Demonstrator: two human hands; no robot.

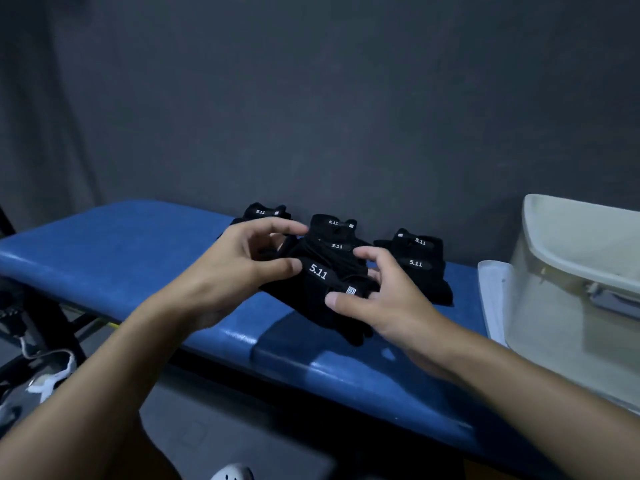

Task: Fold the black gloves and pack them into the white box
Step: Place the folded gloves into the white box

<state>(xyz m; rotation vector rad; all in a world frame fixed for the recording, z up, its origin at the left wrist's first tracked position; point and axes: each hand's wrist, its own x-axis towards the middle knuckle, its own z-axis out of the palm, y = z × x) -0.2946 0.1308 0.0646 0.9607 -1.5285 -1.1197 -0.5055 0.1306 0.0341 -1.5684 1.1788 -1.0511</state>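
A black glove (323, 284) with a white "5.11" mark lies on the blue padded bench (114, 244) between my hands. My left hand (239, 261) grips its left edge with the thumb on top beside the mark. My right hand (384, 292) holds its right side, thumb pressed near a small white logo. Behind it sit more black gloves: one at the back left (266, 212), a stack in the middle (334, 225) and a pile at the right (419, 258). The white box (561, 299) stands open at the right end of the bench.
A dark grey wall (311, 98) runs right behind the bench. The box's lid (581, 233) is tilted up at the back. Black frame parts and white-and-grey items (45, 375) lie on the floor at the lower left.
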